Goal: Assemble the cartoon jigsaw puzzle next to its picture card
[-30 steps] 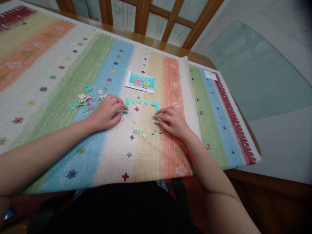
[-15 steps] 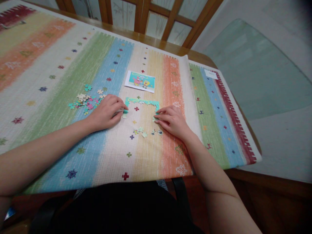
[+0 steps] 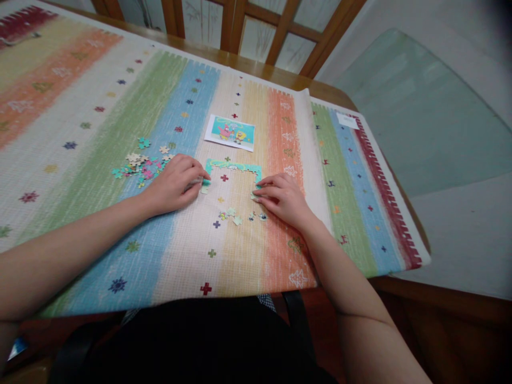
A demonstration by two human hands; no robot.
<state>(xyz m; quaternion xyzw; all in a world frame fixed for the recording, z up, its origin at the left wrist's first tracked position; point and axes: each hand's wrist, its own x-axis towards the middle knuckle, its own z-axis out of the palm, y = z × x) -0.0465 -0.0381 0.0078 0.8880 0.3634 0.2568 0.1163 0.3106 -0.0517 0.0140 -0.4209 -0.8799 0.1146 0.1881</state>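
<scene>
A partly joined jigsaw puzzle lies flat on the cloth as a teal top strip with two short sides running toward me. My left hand, fingers curled, grips the lower part of its left side. At the right side, my right hand has thumb and fingertips closed on the edge pieces, partly hiding them. Several loose puzzle pieces are scattered below the joined strip. Left of my left hand is a heap of puzzle pieces, some face down.
Beyond the puzzle lies a printed reference picture with a pink and a yellow cartoon figure. A striped tablecloth covers the table, its near edge close to my body. A small white paper sits at the far right.
</scene>
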